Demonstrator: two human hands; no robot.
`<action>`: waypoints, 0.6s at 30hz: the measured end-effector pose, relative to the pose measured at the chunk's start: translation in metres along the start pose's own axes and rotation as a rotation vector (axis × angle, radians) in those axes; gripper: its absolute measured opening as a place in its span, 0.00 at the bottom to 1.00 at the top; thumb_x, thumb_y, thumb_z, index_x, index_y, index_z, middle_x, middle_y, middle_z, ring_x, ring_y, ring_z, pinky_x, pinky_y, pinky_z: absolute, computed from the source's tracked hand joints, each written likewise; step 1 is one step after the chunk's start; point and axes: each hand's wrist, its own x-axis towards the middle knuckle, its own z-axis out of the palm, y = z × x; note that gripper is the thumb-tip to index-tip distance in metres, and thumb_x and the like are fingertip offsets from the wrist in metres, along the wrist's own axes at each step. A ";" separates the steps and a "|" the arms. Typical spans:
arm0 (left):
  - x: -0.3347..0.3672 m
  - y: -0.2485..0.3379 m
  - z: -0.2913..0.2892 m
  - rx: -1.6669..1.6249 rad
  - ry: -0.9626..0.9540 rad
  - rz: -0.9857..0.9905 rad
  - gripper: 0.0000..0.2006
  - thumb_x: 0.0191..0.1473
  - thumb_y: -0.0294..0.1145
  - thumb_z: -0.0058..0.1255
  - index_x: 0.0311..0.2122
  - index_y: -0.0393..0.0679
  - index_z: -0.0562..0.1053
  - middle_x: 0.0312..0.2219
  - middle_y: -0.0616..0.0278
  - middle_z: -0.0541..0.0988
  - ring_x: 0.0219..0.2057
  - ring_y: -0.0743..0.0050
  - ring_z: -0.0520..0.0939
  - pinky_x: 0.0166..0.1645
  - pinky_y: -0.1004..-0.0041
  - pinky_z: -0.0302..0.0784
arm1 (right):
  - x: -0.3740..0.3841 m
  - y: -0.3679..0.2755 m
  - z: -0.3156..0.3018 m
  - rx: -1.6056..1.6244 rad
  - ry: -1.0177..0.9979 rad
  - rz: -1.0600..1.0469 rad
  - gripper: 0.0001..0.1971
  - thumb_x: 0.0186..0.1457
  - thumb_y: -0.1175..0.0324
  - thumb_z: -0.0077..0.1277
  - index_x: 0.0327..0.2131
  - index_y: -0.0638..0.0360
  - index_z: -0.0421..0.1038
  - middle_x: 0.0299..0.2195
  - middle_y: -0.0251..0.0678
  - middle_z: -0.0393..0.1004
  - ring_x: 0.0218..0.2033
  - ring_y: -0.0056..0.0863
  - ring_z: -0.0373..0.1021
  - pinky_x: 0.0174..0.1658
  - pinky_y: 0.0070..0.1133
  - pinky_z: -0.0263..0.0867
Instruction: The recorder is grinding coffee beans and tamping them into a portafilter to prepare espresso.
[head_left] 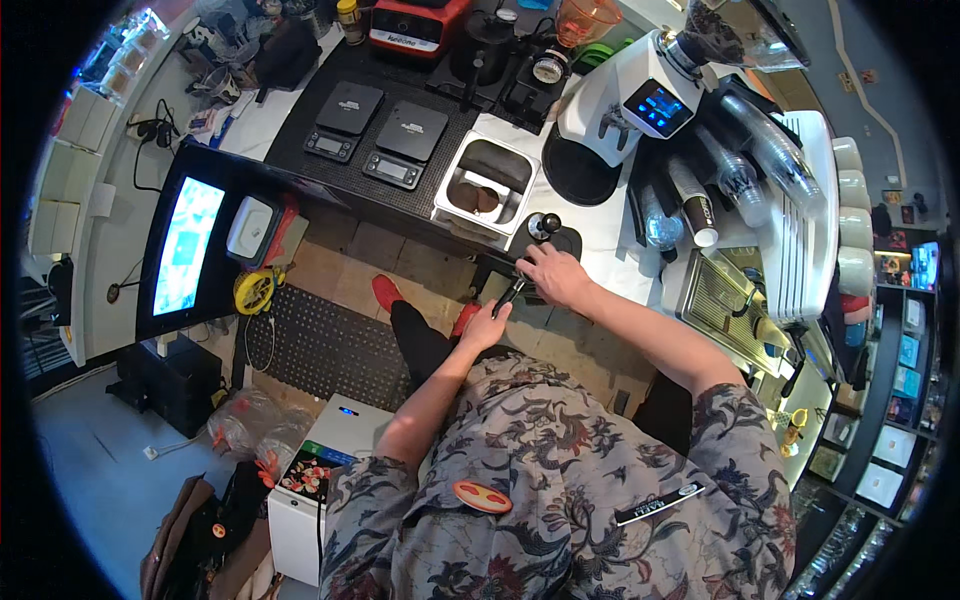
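Note:
My left hand [485, 326] is closed around the black handle [509, 294] of what looks like a portafilter, at the counter's front edge. My right hand [556, 273] lies over the far end of it, fingers curled down together; what they grip is hidden beneath them. Just beyond the right fingers, a black-knobbed tamper [543, 226] stands by a dark mat [568, 243]. Left of the tamper, a steel container [527, 178] is set in the counter with round brown coffee pucks [473, 197] inside.
Two black scales [412, 133] lie on a dark ribbed mat. A white grinder [600, 110] with a lit screen stands behind my right hand. Stacked cups [690, 195] lie to the right, near the espresso machine's metal drip tray [722, 300]. At left is a lit monitor [188, 245].

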 end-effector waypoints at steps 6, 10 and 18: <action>-0.004 0.003 0.003 0.024 0.052 -0.037 0.33 0.57 0.63 0.36 0.55 0.45 0.65 0.47 0.36 0.73 0.52 0.37 0.71 0.56 0.52 0.65 | 0.003 -0.010 -0.010 0.182 -0.040 0.356 0.24 0.49 0.58 0.56 0.46 0.59 0.64 0.41 0.44 0.68 0.37 0.40 0.73 0.33 0.31 0.72; -0.002 -0.001 0.003 -0.012 0.062 0.006 0.30 0.58 0.62 0.36 0.51 0.45 0.67 0.43 0.36 0.75 0.48 0.34 0.73 0.52 0.50 0.67 | 0.009 -0.006 -0.017 0.224 -0.264 0.429 0.26 0.47 0.57 0.59 0.45 0.59 0.61 0.43 0.44 0.67 0.43 0.39 0.71 0.36 0.31 0.72; -0.014 0.020 0.000 0.061 0.059 -0.063 0.31 0.58 0.62 0.35 0.53 0.44 0.65 0.45 0.36 0.74 0.49 0.35 0.72 0.54 0.50 0.66 | 0.025 0.005 -0.024 0.116 -0.211 0.268 0.26 0.50 0.57 0.55 0.49 0.59 0.60 0.41 0.46 0.69 0.39 0.39 0.73 0.34 0.29 0.72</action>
